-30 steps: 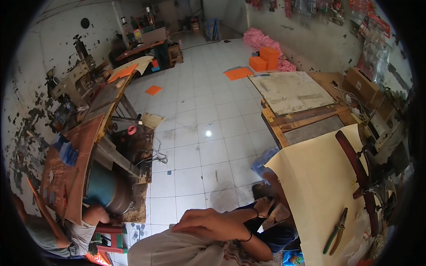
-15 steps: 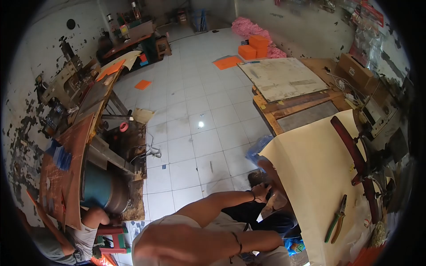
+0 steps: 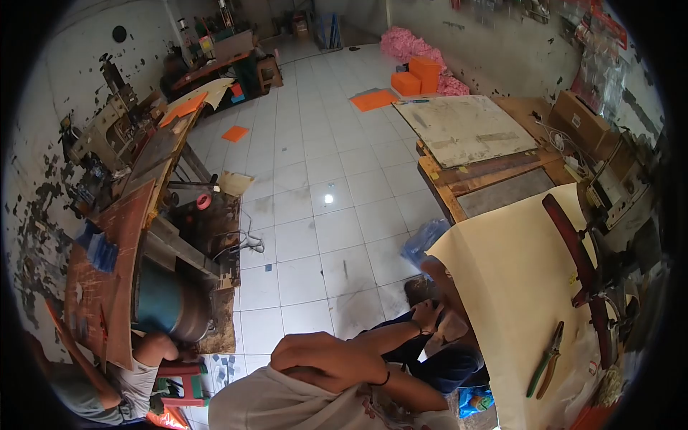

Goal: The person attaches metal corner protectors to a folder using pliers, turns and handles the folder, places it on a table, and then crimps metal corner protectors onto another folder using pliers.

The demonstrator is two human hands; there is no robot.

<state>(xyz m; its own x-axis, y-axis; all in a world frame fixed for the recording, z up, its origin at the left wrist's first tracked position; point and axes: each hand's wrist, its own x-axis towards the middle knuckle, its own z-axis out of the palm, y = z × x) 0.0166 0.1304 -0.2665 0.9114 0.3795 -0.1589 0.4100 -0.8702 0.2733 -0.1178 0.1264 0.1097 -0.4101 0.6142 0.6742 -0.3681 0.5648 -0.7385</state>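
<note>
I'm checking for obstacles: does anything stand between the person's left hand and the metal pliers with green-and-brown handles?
Yes: a shadowed shape, too unclear to name, beside the left hand, then the edge of the broad cream sheet. From there to the pliers, nothing visible lies on the sheet.

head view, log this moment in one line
right hand: over left arm | left hand: farther forward, grip unclear | pliers: on cream sheet, untouched

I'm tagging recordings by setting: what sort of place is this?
Probably a small workshop: there's what looks like a sewing machine, pliers lying on a pale sheet, and a stack of blue pieces.
</note>
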